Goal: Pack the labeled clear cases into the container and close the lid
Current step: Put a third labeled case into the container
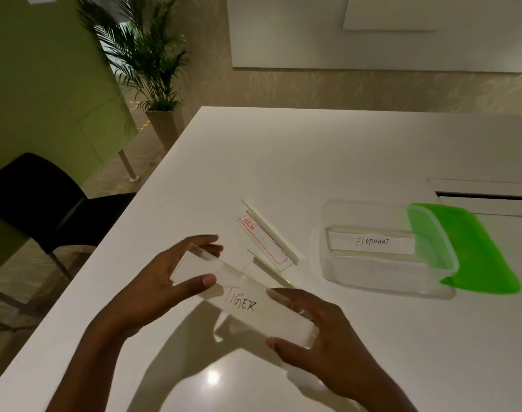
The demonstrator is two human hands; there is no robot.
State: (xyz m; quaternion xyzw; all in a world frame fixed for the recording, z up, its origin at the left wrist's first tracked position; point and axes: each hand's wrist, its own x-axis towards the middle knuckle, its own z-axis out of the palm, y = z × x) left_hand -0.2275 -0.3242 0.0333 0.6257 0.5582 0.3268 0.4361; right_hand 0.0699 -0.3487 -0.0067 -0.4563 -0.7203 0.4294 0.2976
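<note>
A black chair [45, 203] stands far left of the container, off the desk [313, 150].

Well left of the container and nearer the viewer, the left hand [164, 281] grips one end of the TIGER case [241, 301], with the thumb on the near edge and the fingers curled over the far edge. The case is slanted, its label up. The shadow under it suggests it is held above the desk rather than resting on it. The right hand [322, 331] holds the other end the same way, pinching it between the thumb below and the fingers on top.

Between the hands and the container, a third case [267, 243] with a red-edged label lies on the desk, not yet packed.

The container [387, 288] sits open on the desk with the ELEPHANT case [372, 242] inside along its far side. There may be another case in front of it, but that is too faint to tell. The green lid [485, 251] leans on the container's right rim, one edge dipping inside.

Several things could go wrong from here:
- The clear plastic looks slick, and a grip at the ends alone could let the case slip or twist on the way across.
- A low path toward the container would clip the third case and push it along the desk.
- The lid's edge takes up room inside the container, so the TIGER case could catch on it or knock it off the rim.
- A case lowered askew could lodge against the ELEPHANT case and sit proud, and the lid would then not seat.
</note>
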